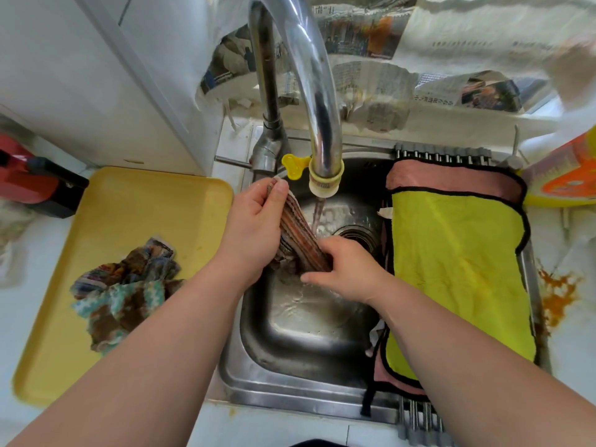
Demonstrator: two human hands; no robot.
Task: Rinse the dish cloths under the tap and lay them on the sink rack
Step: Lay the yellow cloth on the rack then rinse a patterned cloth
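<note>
Over the sink basin: both hands hold one striped cloth (298,232) stretched slantwise beside the running stream from the tap (324,175)
Left hand (254,217): fingers clamped on the cloth's upper end, near the sink's back left corner
Right hand (342,269): closed on the lower end, low in the sink (290,337), just left of the rack's edge
Step in hand: rinsing, as I judge it; water falls just beside the cloth, toward the drain
Rack (445,154): along the sink's right side, carrying a yellow cloth (458,269) over a pink cloth (451,179)
Waiting: crumpled patterned cloths (125,291) on the yellow tray (145,201), on the tabletop left of the sink
Next move: likely wring, carry right, spread flat; bare rack is scarce, so overlap seems unavoidable
</note>
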